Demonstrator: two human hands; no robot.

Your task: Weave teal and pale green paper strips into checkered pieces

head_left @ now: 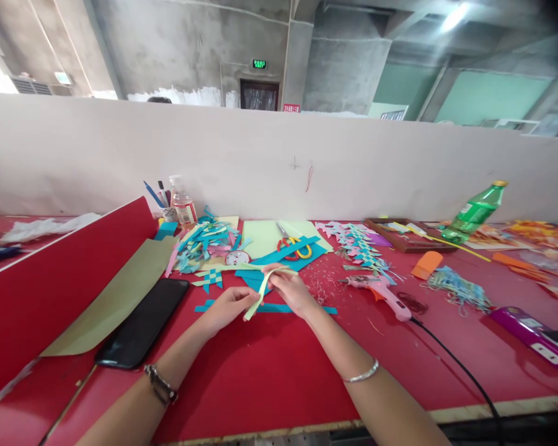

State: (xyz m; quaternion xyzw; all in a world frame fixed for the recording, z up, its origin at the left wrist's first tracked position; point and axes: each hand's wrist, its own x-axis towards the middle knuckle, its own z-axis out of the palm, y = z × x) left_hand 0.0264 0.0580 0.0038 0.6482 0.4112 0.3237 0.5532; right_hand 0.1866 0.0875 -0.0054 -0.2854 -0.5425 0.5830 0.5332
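Note:
A pale yellow-green paper strip is bent between my two hands above the red table. My left hand pinches it near its lower end, fingers closed. Higher up, my right hand has its thumb and fingers closed on the same strip. Beneath them lie teal paper strips and a larger teal piece of paper. Scissors with red and yellow handles rest on pale green sheets just beyond. A small woven blue and yellow piece is left of my hands.
Left are a black phone, a red divider and a heap of paper scraps. Right are a pink glue gun with its cord, woven paper pieces, a tilted green bottle and a purple power strip.

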